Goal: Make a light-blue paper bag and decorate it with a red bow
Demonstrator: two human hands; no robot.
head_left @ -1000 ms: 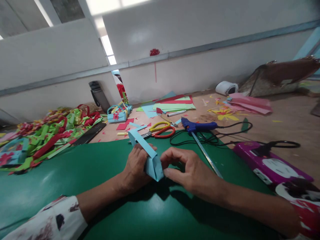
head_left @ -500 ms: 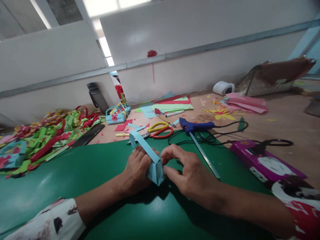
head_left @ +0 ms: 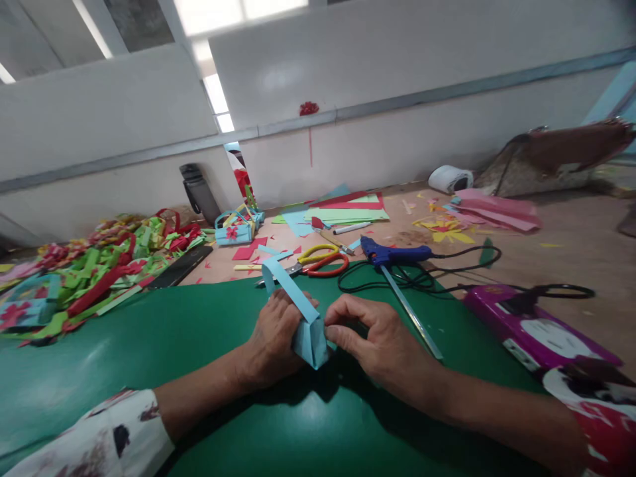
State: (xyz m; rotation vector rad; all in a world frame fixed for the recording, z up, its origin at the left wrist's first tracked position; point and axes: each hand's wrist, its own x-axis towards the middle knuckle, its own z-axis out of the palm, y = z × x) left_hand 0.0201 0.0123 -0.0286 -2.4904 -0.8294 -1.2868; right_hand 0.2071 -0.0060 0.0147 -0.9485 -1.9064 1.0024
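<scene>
A small light-blue paper bag (head_left: 312,344) with a looped strip handle (head_left: 291,286) is held above the green mat (head_left: 209,424). My left hand (head_left: 278,338) is wrapped round its left side, hiding much of the body. My right hand (head_left: 370,338) is closed, thumb and forefinger pinched at the bag's right edge; whether something small sits between the fingertips I cannot tell. Beyond the hands lie scissors (head_left: 325,262) with yellow and red handles and a blue glue gun (head_left: 395,253) with a clear glue stick (head_left: 412,313) sticking out of it.
A purple power strip (head_left: 541,331) and black cable are at the right. Paper strips and small bags (head_left: 124,265) pile up at the left beside a black phone (head_left: 181,267). A grey bottle (head_left: 199,194), coloured sheets (head_left: 348,211), tape roll (head_left: 450,179) and handbag (head_left: 556,159) stand farther back.
My right thumb and forefinger have closed together at the bag's right edge; they were farther apart before. My left hand keeps its hold. The whole view has shifted slightly.
</scene>
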